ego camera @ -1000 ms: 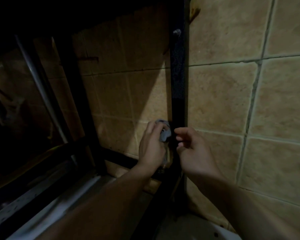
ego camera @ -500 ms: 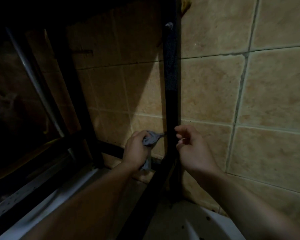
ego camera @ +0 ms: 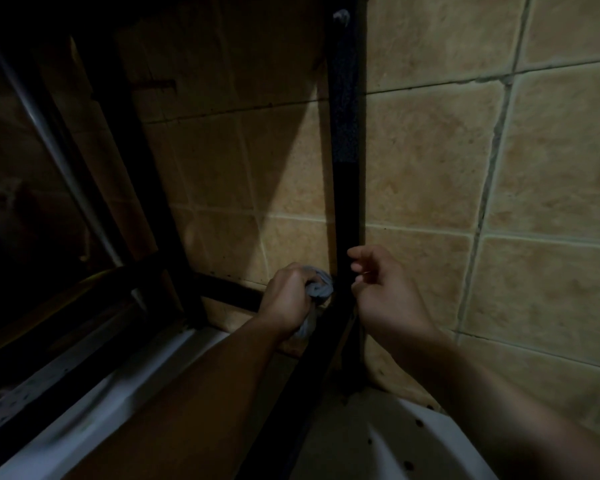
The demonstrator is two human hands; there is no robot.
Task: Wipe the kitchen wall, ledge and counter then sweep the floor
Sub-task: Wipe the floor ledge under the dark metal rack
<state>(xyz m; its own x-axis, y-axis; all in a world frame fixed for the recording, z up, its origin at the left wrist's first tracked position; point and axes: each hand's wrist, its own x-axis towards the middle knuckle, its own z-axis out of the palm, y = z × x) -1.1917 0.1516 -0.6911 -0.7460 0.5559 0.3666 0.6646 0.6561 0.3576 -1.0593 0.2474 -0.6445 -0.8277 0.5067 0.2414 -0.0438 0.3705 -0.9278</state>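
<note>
A dim view is looking down along a tiled wall [ego camera: 430,161] filling the right and centre of the frame; a black metal post [ego camera: 343,133] is running from the top centre down to the lower middle, with a dark crossbar [ego camera: 229,291] branching off toward the left; the left hand [ego camera: 286,296], low and just left of centre, is gripping a bunched grey cloth [ego camera: 317,289] and pressing it against the tiles right beside the post; a tail of the cloth is hanging below the fist; the right hand [ego camera: 385,289], just right of the post, is hovering with fingers loosely curled and holding nothing, apart from the cloth and near the post; a pale surface [ego camera: 413,445] with dark specks is showing in the lower right corner, and another pale strip [ego camera: 84,410] is lying along the lower left; the far left is too dark to make out; judging from this, the wiping is working into the tight corner where post meets wall; the likely trouble is the cloth snagging on the post or crossbar and slipping from the grip, or knuckles scraping the metal, because the gap is narrow and the light is poor; grime behind the post could also be getting missed.
</note>
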